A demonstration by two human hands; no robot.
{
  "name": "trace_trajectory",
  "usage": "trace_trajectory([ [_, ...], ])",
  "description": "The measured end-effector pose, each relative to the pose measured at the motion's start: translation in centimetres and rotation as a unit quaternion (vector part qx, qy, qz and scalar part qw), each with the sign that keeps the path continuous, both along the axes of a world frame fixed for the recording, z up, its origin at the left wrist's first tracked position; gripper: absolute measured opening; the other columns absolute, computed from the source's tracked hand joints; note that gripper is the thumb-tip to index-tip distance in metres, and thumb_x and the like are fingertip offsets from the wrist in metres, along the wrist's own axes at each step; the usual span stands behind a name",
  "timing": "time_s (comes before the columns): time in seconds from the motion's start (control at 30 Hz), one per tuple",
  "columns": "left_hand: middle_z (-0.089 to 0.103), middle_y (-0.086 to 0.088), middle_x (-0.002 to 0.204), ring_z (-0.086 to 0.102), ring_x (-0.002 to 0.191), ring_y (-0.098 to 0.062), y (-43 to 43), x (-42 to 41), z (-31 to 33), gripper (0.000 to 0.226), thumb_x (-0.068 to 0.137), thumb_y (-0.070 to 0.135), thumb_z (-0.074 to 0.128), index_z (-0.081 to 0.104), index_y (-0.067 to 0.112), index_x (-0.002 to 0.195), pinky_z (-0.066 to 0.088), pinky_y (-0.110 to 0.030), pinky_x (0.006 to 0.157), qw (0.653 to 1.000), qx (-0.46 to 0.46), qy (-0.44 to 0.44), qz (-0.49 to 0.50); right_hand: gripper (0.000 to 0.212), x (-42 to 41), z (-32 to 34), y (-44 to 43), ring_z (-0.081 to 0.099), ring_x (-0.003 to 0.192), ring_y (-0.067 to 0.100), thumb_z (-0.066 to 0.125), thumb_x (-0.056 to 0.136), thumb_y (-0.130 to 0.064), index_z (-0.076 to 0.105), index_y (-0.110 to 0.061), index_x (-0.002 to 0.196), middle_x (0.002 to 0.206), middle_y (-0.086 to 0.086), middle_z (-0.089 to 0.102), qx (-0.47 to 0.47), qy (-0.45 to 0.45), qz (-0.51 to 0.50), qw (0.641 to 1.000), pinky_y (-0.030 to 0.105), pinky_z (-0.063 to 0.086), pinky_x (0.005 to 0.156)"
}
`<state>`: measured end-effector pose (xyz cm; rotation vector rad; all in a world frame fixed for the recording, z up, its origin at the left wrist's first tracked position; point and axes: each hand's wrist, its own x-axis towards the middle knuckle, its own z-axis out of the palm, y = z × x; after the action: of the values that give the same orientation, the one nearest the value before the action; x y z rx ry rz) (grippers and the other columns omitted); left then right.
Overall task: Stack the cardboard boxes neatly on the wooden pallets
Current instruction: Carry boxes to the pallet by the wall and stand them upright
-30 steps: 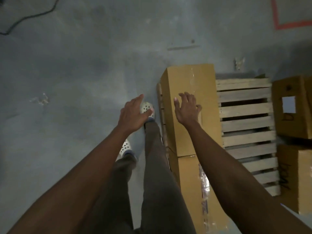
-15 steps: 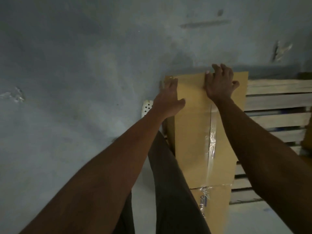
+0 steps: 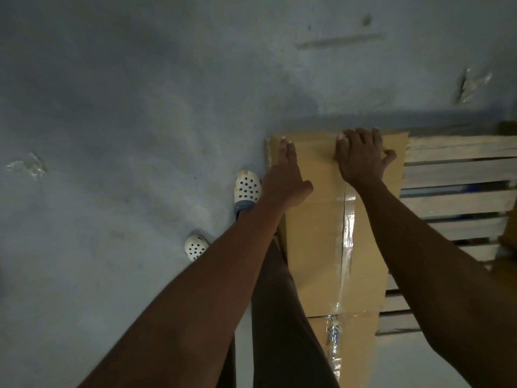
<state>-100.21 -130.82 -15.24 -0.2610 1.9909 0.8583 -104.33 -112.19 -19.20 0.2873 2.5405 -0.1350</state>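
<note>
Standing on a grey concrete floor (image 3: 112, 107), with a crumpled scrap of clear plastic (image 3: 26, 166) lying on it at the far left. Wearing white perforated clogs, the rear clog (image 3: 195, 247) peeking out beside the left forearm and the front clog (image 3: 247, 189) resting just beside the left side of the boxes, a dark trouser leg (image 3: 279, 317) running down between the arms. Reaching forward with the left hand (image 3: 285, 177) and laying it along the left edge of the cardboard box (image 3: 316, 247), fingers straight and close together, thumb sticking out to the right over the top face. Touching a box sitting at the left end of the wooden pallet (image 3: 458, 175), its long side running away from the camera, a strip of shiny clear tape (image 3: 348, 233) running along its middle seam. Butting against its near end, a second box (image 3: 352, 345), taped the same way. Resting the right hand (image 3: 361, 158) palm down on the far part of the top face, fingers bending over the far edge and gripping it, fingertips hiding behind that edge. Leaving bare slats showing to the right of the boxes, with the corner of another brown box (image 3: 510, 228) cutting in at the right border, too cropped for telling more.
</note>
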Motion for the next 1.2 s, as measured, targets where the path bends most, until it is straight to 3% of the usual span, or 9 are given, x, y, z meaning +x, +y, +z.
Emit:
trace_trajectory([
  [0.17,-0.025,0.01,0.166,0.057,0.12,-0.031,-0.4,0.3,-0.1,0.105,0.087,0.03,0.066,-0.008,0.018,0.161,0.047,-0.036,0.075,1.0,0.004,0.011,-0.008,0.053,-0.1,0.1,0.2,0.025,0.149,0.024,0.023,0.104,-0.054,0.053,-0.028,0.139,0.15,-0.002,0.047,0.008,-0.008,0.011,1.0,0.064,0.018,0.109],
  [0.43,-0.019,0.012,0.167,0.054,0.126,-0.029,-0.6,0.7,-0.4,0.102,0.087,0.037,0.064,-0.003,0.019,0.162,0.046,-0.036,0.08,1.0,0.011,0.016,-0.017,0.051,0.3,0.3,0.6,0.024,0.15,0.023,0.024,0.106,-0.053,0.052,-0.029,0.14,0.151,-0.001,0.046,0.021,-0.021,0.009,1.0,0.065,0.016,0.11],
  [0.8,-0.018,0.016,0.167,0.057,0.12,-0.026,-1.1,1.4,0.0,0.101,0.086,0.032,0.064,-0.002,0.023,0.162,0.038,-0.034,0.074,1.0,0.003,0.007,-0.017,0.053,0.7,0.7,0.2,0.023,0.15,0.024,0.023,0.106,-0.054,0.052,-0.028,0.141,0.152,0.0,0.047,0.018,-0.034,0.011,0.999,0.066,0.015,0.111],
  [0.93,-0.017,0.018,0.166,0.059,0.119,-0.025,-1.2,1.8,-0.2,0.102,0.084,0.033,0.064,-0.001,0.025,0.162,0.044,-0.036,0.074,1.0,0.001,0.009,-0.025,0.054,1.0,0.8,0.4,0.022,0.151,0.024,0.022,0.106,-0.055,0.052,-0.029,0.142,0.153,-0.002,0.046,0.019,-0.04,0.011,0.999,0.066,0.014,0.111],
  [1.07,-0.018,0.02,0.166,0.057,0.123,-0.027,-1.2,2.5,-0.4,0.104,0.083,0.033,0.065,-0.002,0.026,0.162,0.054,-0.05,0.087,1.0,0.009,0.006,-0.022,0.054,1.6,0.8,0.5,0.022,0.151,0.023,0.021,0.106,-0.055,0.051,-0.029,0.142,0.153,-0.002,0.046,0.016,-0.044,0.013,0.999,0.067,0.014,0.111],
  [1.2,-0.02,0.02,0.165,0.058,0.12,-0.026,-1.2,3.2,-0.8,0.105,0.082,0.032,0.066,-0.003,0.026,0.161,0.056,-0.046,0.081,0.999,0.019,0.012,-0.022,0.054,2.1,0.7,0.6,0.022,0.151,0.023,0.021,0.106,-0.056,0.051,-0.029,0.142,0.152,-0.002,0.046,0.017,-0.035,0.012,0.999,0.067,0.014,0.11],
])
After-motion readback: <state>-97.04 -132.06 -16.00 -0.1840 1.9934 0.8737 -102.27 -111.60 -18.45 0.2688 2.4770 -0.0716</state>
